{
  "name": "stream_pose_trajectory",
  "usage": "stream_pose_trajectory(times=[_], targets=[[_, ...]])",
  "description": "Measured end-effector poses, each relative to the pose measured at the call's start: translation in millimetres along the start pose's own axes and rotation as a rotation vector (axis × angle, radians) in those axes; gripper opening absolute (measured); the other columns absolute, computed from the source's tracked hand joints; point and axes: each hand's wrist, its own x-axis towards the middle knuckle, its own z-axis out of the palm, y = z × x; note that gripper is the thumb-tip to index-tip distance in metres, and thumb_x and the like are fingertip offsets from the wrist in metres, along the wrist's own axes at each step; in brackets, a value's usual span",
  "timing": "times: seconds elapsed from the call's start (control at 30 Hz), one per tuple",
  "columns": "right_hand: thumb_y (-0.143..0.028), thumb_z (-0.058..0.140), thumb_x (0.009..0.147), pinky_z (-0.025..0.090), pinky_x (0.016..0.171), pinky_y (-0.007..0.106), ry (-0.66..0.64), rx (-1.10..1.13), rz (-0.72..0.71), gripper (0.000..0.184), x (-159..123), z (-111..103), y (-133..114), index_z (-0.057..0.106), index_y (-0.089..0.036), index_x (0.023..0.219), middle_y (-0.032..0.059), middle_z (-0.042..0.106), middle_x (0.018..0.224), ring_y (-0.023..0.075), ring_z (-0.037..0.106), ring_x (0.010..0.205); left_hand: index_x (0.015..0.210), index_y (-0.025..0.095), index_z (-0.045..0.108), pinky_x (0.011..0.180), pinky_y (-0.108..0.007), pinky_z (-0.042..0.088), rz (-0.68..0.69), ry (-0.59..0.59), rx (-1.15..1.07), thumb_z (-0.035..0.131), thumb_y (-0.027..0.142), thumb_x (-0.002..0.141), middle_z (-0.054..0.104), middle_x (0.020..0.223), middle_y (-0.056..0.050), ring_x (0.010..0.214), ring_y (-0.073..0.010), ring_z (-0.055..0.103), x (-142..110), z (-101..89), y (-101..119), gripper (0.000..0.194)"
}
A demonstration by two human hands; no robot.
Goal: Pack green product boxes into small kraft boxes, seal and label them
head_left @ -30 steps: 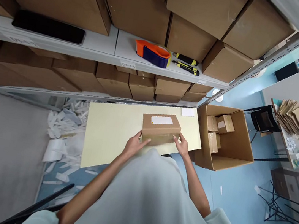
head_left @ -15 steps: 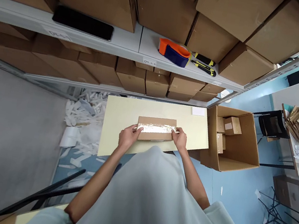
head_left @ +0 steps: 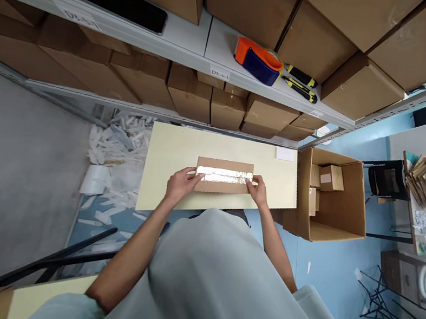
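Observation:
A small brown cardboard box [head_left: 221, 187] lies on the pale yellow tabletop [head_left: 174, 144], with a shiny strip of clear tape [head_left: 223, 175] running lengthwise along its top. My left hand [head_left: 181, 184] grips its left end, thumb on the top face and fingers at the side. At the opposite end my right hand [head_left: 258, 190] holds it the same way, thumb near the end of the tape. The undersides of the box and some fingertips are hidden.
A large open carton [head_left: 339, 215] holding several small boxes stands right of the table. Above, a shelf carries a black phone [head_left: 119, 0], an orange-and-blue tape dispenser [head_left: 258, 62], yellow-black utility knives [head_left: 300, 84] and cartons. White paper scraps [head_left: 120, 148] lie at left.
The box now shows more of its top face and sits level, still between both hands. The whole view has shifted slightly, with the shelf appearing higher.

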Motion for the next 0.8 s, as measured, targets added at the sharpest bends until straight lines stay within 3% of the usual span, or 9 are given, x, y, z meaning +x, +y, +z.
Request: stream_pose_trajectory(times=[0.27, 0.43, 0.6, 0.8], targets=[[-0.041, 0.074, 0.098, 0.064, 0.087, 0.034, 0.045, 0.014, 0.033, 0.026, -5.4, 13.4, -0.7, 0.061, -0.027, 0.115, 0.0056, 0.081, 0.120, 0.0204, 0.079, 0.092, 0.136, 0.020, 0.078, 0.109, -0.041, 0.059, -0.010, -0.009, -0.007, 0.074, 0.053, 0.094, 0.088, 0.119, -0.014, 0.128, -0.0346, 0.080, 1.1, -2.5, -8.3, 0.054], [-0.039, 0.082, 0.098, 0.063, 0.093, 0.035, 0.043, -0.017, 0.083, 0.031, -4.5, 17.8, 0.0, 0.063, -0.030, 0.121, 0.0022, 0.081, 0.123, 0.0213, 0.080, 0.100, 0.131, 0.022, 0.080, 0.111, -0.051, 0.061, -0.005, 0.070, 0.065, 0.074, 0.064, 0.090, 0.088, 0.112, -0.013, 0.126, -0.0401, 0.079, 13.3, 4.0, -24.1, 0.058], [-0.047, 0.083, 0.100, 0.061, 0.101, 0.036, 0.039, -0.032, 0.092, 0.037, -11.5, 17.5, 1.7, 0.065, -0.031, 0.129, 0.0005, 0.081, 0.133, 0.0229, 0.080, 0.111, 0.135, 0.020, 0.080, 0.117, -0.053, 0.059, 0.028, 0.147, 0.040, 0.068, 0.069, 0.088, 0.087, 0.107, -0.013, 0.129, -0.0405, 0.078, 6.7, 15.9, -31.0, 0.068], [-0.052, 0.084, 0.100, 0.059, 0.102, 0.035, 0.026, 0.075, 0.073, 0.039, -20.1, 21.4, 10.3, 0.069, -0.034, 0.131, -0.0023, 0.082, 0.134, 0.0222, 0.081, 0.112, 0.136, 0.021, 0.083, 0.112, -0.054, 0.062, 0.065, 0.216, 0.043, 0.066, 0.071, 0.082, 0.086, 0.097, -0.013, 0.126, -0.0449, 0.079, -7.5, 21.9, -32.5, 0.076]])
